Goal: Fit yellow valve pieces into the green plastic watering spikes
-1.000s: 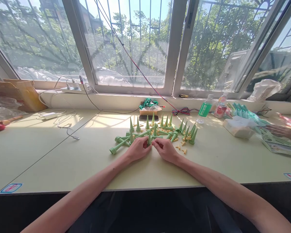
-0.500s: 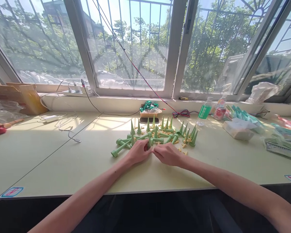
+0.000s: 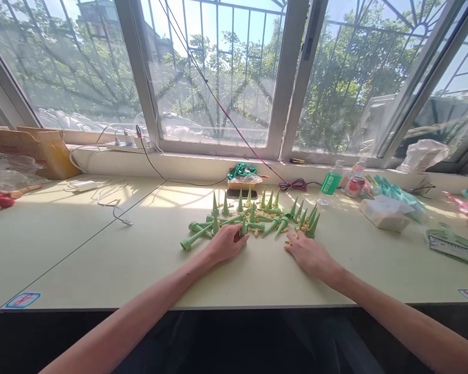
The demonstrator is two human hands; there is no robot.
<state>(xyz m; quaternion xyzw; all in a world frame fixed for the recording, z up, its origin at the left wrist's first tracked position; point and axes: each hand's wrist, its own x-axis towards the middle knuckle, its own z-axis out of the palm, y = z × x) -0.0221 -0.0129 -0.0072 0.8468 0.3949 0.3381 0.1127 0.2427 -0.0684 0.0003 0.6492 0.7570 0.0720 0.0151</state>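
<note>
My left hand [image 3: 229, 242] rests on the table with thumb and fingers closed round a green plastic spike [image 3: 244, 227], its pointed end up. To the right, my right hand [image 3: 314, 258] is low over some small yellow plastic pieces [image 3: 287, 242], fingers apart and fingertips down among them. More green spikes stand upright behind the hands, such as one green cone [image 3: 241, 201] at the back and a tilted green cone [image 3: 314, 224] beside the right hand. Others lie on their sides, including a long green spike [image 3: 195, 238] at the left. Yellow pieces are scattered between them.
Behind the spikes are a dark phone [image 3: 242, 194] and a small box with green cord [image 3: 242, 179]. A labelled bottle [image 3: 330, 183], a can [image 3: 354, 187] and a white tissue pack [image 3: 386, 213] stand at right. White cables [image 3: 111, 200] lie at left.
My right hand has moved away from the left hand, rightward to the loose yellow pieces. My left hand stays round its spike. The view has shifted slightly.
</note>
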